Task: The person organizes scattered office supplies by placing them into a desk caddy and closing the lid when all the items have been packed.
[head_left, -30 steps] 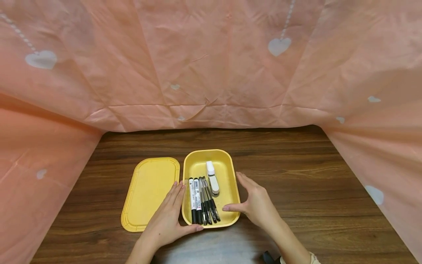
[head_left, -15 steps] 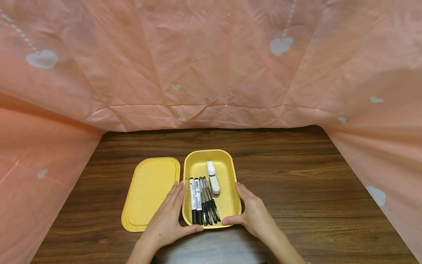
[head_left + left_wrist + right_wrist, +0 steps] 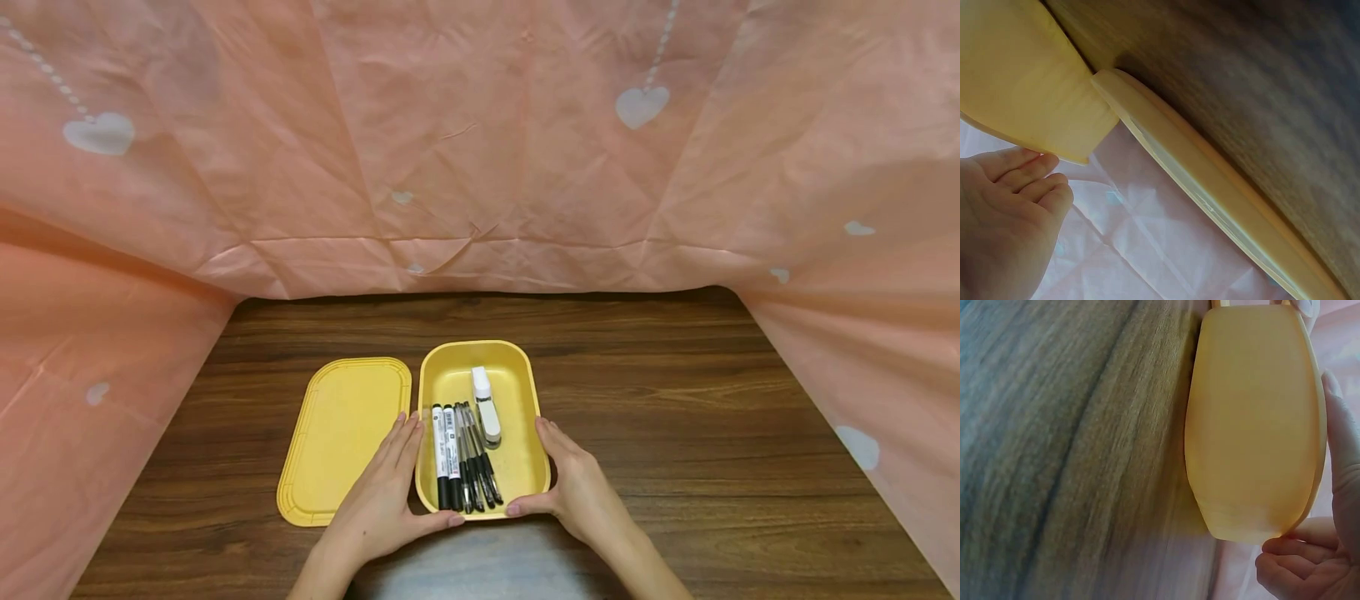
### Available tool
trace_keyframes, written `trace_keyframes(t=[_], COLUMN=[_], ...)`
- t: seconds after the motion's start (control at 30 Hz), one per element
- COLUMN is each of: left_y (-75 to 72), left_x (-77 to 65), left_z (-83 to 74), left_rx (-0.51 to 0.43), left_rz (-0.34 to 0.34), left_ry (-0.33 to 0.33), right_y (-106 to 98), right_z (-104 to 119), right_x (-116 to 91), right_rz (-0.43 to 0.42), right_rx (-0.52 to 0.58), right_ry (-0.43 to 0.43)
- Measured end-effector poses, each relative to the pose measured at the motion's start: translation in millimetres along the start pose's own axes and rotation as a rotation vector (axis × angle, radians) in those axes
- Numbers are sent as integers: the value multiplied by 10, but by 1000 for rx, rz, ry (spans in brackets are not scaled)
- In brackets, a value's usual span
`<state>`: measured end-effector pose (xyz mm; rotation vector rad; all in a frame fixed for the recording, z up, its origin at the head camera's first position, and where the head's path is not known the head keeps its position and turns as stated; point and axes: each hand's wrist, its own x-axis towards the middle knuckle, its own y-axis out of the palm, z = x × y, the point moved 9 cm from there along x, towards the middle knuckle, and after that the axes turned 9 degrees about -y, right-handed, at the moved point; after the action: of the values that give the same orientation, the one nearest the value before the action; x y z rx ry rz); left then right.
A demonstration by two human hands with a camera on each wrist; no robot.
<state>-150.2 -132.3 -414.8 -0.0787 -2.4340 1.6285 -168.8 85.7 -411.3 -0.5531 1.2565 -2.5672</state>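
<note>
A yellow rectangular box (image 3: 517, 400) stands lidless on the table, its inside facing up. In it lie two white markers with black ends (image 3: 440, 454), several clear pens with black grips (image 3: 480, 467) and a white stapler-like object (image 3: 486, 408). My left hand (image 3: 382, 492) holds the near-left corner, fingers along the left side and thumb at the front rim. At the near-right corner my right hand (image 3: 581, 487) holds the box, thumb on the front rim. The right wrist view shows bent fingers (image 3: 1294, 559) touching the box wall (image 3: 1254, 425).
Left of the box a yellow lid (image 3: 345, 442) lies flat, close to the box and partly behind my left hand. Dark brown wood table (image 3: 675, 400) extends around them. Pink cloth with white hearts (image 3: 480, 167) hangs at the back and sides.
My right hand has come toward me along the box's right side, and its thumb has moved from over the box's inside to the front rim. The left hand keeps its place.
</note>
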Motion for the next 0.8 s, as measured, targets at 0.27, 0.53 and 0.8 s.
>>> trace_keyframes(t=[0.27, 0.53, 0.8], left_y=[-3, 0, -244], left_x=[3, 27, -20], left_z=[-7, 57, 417], left_rx=[13, 34, 29], left_rz=[-4, 16, -59], left_ry=[5, 1, -112], right_y=[4, 57, 127], right_z=[17, 24, 76], right_x=[8, 59, 103], right_rz=[12, 12, 14], right_rx=[8, 2, 28], right_ry=[-5, 0, -12])
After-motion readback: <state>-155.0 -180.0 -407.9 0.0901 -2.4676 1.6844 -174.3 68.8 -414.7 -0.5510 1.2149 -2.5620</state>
